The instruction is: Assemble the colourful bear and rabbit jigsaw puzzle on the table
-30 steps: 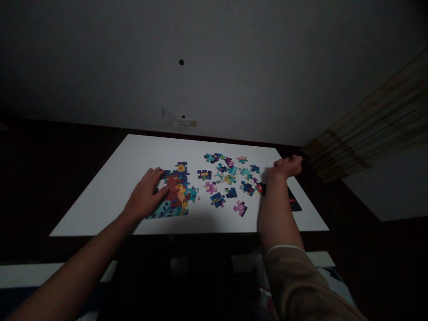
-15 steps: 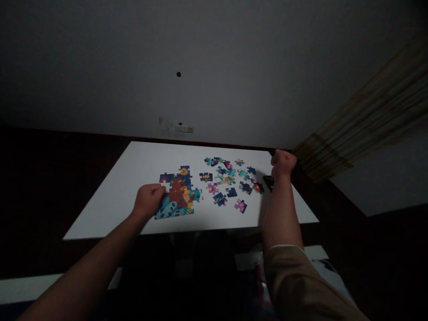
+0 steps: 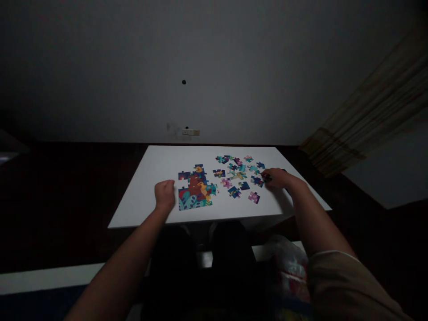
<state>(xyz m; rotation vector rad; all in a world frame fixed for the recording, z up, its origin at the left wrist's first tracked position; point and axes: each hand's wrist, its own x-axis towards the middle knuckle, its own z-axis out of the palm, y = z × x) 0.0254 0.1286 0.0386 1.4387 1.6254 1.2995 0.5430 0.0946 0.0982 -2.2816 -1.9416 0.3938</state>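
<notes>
A partly joined jigsaw puzzle with a brown bear picture lies on the white table. Just left of it my left hand rests as a closed fist; nothing shows in it. At the right side of the loose pieces, my right hand has its fingers pinched on a dark puzzle piece, which they partly cover. Several loose pieces, among them a purple one, a dark blue one and a pink one, lie between the joined part and my right hand.
The white table stands near a grey wall with a socket strip. A dark phone, mostly hidden, lies behind my right hand. A curtain hangs at right. A plastic bag sits below the table's front edge.
My right hand has come down from a raised fist over the table's right side onto the dark piece. My left fist has drawn back off the joined puzzle's left edge. The view has shifted.
</notes>
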